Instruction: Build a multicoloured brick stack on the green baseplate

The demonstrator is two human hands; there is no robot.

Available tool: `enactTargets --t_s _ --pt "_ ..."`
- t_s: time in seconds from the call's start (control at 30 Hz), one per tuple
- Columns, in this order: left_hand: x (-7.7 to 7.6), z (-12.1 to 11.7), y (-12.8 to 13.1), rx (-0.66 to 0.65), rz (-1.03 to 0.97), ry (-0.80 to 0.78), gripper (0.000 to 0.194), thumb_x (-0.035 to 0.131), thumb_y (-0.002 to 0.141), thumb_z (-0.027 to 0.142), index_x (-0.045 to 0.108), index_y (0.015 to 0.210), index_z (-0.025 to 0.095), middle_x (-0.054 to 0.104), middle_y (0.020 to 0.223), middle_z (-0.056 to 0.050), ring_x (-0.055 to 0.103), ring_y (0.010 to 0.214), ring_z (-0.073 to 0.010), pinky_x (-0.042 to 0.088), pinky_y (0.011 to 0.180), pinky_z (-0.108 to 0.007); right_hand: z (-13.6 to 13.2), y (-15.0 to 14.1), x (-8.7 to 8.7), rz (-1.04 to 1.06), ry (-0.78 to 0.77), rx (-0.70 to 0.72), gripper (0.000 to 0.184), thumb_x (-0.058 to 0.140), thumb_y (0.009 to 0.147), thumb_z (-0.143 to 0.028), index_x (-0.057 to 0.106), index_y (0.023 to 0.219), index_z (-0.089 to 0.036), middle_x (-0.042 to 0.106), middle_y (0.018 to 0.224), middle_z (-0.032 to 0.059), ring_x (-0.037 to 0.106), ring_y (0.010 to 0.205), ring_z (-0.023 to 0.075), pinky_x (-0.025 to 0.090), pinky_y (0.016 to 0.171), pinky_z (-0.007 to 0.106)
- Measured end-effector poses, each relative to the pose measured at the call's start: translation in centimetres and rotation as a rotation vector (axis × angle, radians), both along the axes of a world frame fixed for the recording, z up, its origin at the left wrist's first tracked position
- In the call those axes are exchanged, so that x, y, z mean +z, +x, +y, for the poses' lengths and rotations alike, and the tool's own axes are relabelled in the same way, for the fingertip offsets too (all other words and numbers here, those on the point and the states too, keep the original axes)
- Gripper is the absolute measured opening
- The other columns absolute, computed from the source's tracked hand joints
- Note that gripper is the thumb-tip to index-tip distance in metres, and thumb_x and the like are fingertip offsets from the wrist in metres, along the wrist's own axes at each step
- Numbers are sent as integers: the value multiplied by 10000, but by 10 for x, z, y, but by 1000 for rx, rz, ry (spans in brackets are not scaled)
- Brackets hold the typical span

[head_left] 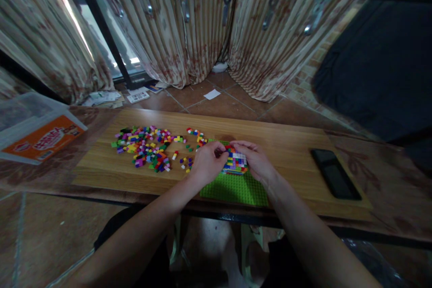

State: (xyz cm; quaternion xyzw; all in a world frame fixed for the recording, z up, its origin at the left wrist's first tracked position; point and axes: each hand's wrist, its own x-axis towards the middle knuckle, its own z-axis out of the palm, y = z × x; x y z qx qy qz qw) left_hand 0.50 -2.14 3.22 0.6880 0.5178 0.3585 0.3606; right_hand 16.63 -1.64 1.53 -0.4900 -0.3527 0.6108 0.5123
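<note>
A many-coloured structure of small toy building bricks point(236, 162) stands on a green studded baseplate point(236, 190). At its left edge, my left hand point(209, 161) is closed in a pinch, thumb and forefinger together; whatever lies between them is hidden. My right hand point(257, 162) curls round the right side of the structure, its fingertips at the top edge. White, purple, blue and red bricks show between the two hands. The far side of the structure is out of sight.
Loose toy bricks point(145, 146) lie heaped on the left of the wooden board point(286, 155), with a few scattered near the baseplate. A black phone-like device point(335, 173) rests at the right. A clear plastic box point(37, 121) with an orange label stands at far left.
</note>
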Motion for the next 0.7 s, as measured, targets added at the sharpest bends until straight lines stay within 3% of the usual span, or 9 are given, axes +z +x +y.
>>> enactTargets --t_s 0.2,0.4,0.7 --pt "-2 5 -5 43 71 38 57 594 795 155 650 792 167 701 759 -17 641 699 -145 500 688 -269 -1 -1 0 6 10 -19 272 860 537 -388 769 727 -216 731 697 -5 604 596 109 476 605 247" --pt "-6 6 -4 -23 84 103 137 552 805 97 655 823 185 718 801 -4 664 757 -144 531 741 -267 0 0 -2 -10 23 -6 246 840 566 -369 768 746 -218 735 713 -1 613 607 119 489 631 271" --pt "-6 4 -3 -59 255 267 175 526 850 100 652 929 192 718 925 -31 666 859 -167 530 848 -310 0 1 -3 -19 30 3 233 829 585 -358 765 762 -220 736 730 -2 621 624 128 489 651 282"
